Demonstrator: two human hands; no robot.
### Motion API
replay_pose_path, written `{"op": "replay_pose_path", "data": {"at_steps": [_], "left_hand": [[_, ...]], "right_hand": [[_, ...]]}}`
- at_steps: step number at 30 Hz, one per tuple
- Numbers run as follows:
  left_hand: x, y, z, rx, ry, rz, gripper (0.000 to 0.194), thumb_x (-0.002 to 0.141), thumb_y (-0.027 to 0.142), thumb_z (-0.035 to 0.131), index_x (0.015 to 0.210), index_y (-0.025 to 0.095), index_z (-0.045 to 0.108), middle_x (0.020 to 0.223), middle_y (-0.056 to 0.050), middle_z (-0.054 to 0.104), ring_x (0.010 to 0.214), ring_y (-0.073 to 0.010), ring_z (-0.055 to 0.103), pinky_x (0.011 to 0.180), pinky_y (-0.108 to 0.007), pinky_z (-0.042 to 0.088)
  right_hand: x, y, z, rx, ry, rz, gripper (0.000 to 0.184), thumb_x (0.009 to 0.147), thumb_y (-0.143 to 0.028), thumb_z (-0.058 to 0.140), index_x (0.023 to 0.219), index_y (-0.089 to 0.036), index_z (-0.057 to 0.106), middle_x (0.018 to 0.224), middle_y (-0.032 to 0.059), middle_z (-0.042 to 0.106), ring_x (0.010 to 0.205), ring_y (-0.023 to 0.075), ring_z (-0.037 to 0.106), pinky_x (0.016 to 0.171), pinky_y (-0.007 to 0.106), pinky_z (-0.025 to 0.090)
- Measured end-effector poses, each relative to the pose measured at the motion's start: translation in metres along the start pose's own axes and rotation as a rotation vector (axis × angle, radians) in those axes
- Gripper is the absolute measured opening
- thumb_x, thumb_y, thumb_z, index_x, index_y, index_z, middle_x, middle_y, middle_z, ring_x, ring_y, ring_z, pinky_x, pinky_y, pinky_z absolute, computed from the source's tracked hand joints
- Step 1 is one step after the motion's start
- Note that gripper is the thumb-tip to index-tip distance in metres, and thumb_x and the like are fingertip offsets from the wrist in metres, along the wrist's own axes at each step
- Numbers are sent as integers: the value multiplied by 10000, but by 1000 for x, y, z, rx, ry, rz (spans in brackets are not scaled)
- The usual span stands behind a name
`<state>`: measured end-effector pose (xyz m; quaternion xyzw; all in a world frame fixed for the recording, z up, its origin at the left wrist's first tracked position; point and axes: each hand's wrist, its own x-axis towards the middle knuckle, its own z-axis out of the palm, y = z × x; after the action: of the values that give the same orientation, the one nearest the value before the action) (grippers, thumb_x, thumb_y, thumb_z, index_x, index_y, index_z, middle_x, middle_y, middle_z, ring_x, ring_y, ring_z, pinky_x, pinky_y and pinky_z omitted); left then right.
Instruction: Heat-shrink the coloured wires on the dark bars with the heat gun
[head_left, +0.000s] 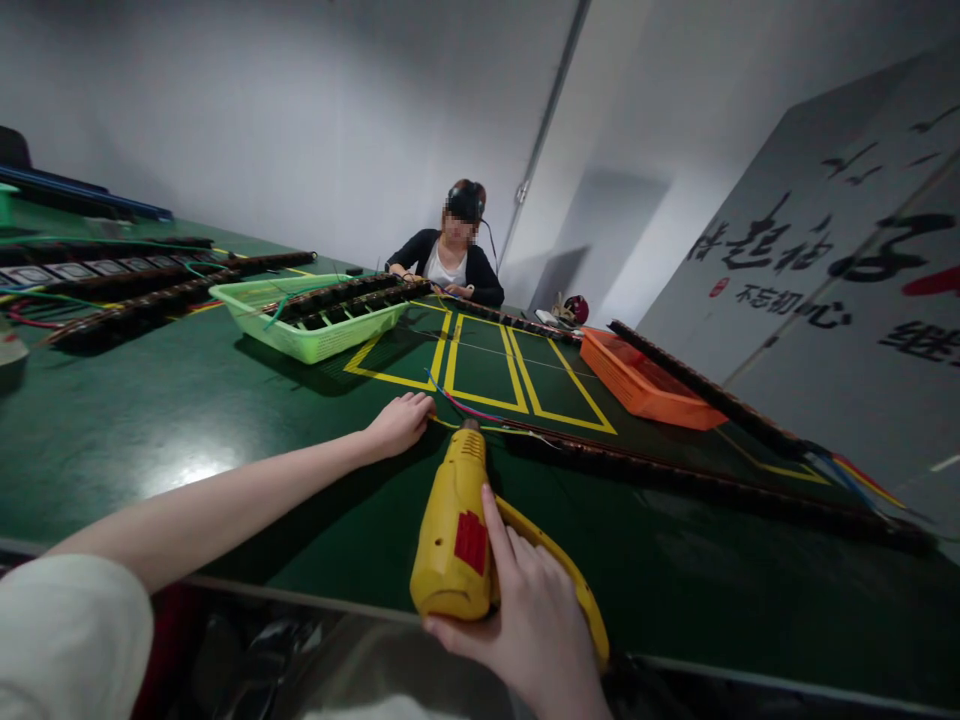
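My right hand (pixel 544 600) is wrapped around the handle of a yellow heat gun (pixel 450 530) with a red patch on its side. Its dark nozzle (pixel 470 425) points away from me, close to some thin wires. Left of the nozzle, my left hand (pixel 403 422) rests low over the table with its fingers closed on the end of a yellow wire (pixel 442 423). Red and blue wires (pixel 469 408) lie just beyond the nozzle. These wires run to a long dark strip (pixel 675 485) lying across the table to the right.
A light green basket (pixel 315 345) holding dark strips stands ahead on the left. An orange basket (pixel 637 390) at right has another strip (pixel 705 385) leaning across it. More strips (pixel 150 300) lie far left on the green table (pixel 300 420). Opposite sits a person (pixel 450 260).
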<state>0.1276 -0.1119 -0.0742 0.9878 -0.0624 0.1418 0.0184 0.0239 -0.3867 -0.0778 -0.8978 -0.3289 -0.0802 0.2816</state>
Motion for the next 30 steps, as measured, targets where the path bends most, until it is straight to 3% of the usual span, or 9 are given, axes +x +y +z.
{"op": "replay_pose_path", "data": {"at_steps": [7,13,18,30], "left_hand": [[1,-1,1,-32,-10,-3,218,856,220,364,986,144,522,1019,-91,567,924,-214,494,788,-345,409],[-1,-2,1,-112,11,-18,188,853,237,405,954,131,522,964,-101,572,873,-200,499,779,-332,409],[-1,-4,4,-140,32,-23,210,841,155,353,962,126,523,970,-104,570,871,-190,503,782,-318,411],[-2,-3,4,-75,31,-19,260,856,143,297,1003,120,510,961,-111,574,892,-207,509,775,-327,397]], "right_hand": [[13,-22,12,23,-15,-66,1227,514,-707,670,1468,-254,45,1024,70,576,887,267,543,816,433,427],[14,-22,8,86,-33,-73,1213,493,-740,669,1465,-253,130,1073,86,578,942,282,549,844,431,419],[11,-8,-5,98,-109,-27,1261,421,-654,754,1462,-258,163,1114,80,584,963,289,553,861,426,409],[-16,52,-24,7,-78,50,1164,505,-603,750,1448,-315,131,1269,16,516,1086,248,521,899,376,403]]}}
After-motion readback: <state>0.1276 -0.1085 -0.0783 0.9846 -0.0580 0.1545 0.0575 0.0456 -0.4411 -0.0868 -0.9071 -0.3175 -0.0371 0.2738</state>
